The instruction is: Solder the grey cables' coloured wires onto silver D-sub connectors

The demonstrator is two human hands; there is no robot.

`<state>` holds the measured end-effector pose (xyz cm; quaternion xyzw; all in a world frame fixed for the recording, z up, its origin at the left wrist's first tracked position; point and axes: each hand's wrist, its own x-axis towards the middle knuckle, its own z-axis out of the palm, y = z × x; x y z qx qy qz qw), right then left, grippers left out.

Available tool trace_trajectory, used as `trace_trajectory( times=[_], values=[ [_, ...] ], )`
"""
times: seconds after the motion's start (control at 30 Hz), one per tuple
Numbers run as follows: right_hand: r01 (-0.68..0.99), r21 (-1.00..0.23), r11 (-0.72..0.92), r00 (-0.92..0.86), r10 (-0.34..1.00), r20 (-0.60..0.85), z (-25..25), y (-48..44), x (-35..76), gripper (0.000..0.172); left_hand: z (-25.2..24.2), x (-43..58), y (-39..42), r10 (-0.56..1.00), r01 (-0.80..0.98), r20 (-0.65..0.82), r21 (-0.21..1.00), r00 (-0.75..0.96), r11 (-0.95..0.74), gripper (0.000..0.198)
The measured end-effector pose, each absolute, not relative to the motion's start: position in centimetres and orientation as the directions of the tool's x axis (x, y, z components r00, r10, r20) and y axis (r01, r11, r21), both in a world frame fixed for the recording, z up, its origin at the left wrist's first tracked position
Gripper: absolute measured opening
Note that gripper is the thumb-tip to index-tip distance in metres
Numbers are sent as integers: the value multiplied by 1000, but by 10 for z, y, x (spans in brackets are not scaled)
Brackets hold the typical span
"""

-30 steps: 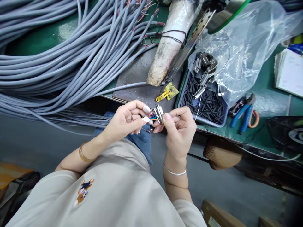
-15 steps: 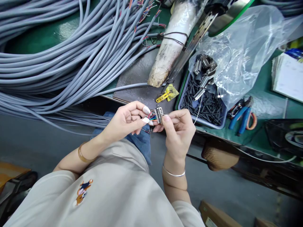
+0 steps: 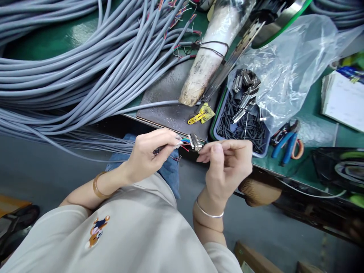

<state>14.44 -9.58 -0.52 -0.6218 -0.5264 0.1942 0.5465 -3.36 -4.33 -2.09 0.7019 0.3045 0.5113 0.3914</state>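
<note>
Thin coloured wires run from a metal multi-pin connector, and my left hand pinches them just behind it. Grey cable trails away to the left below that hand. A second small connector end hangs under my left fingers. My right hand is just right of the connector, its fingers curled and the thumb against the index finger. Whether anything is between those fingers, or whether a fingertip touches the connector's lower edge, I cannot tell.
Bundled grey cables cover the bench's left. A wrapped white roll and a yellow clip lie ahead. A tray holds black sleeves and connectors, beside a plastic bag, blue-handled pliers and papers.
My right hand has come off the connector face and shifted right. The connector stays with my left hand, turned slightly and a little to the right. The view has shifted slightly.
</note>
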Motion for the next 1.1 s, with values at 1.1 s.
trace_trajectory(
  times=[1.1],
  values=[
    [217,-972,88,217,967,136,-11,-91,144,13,-20,-31,-48,905,-56,262,964,335,-258,14]
  ],
)
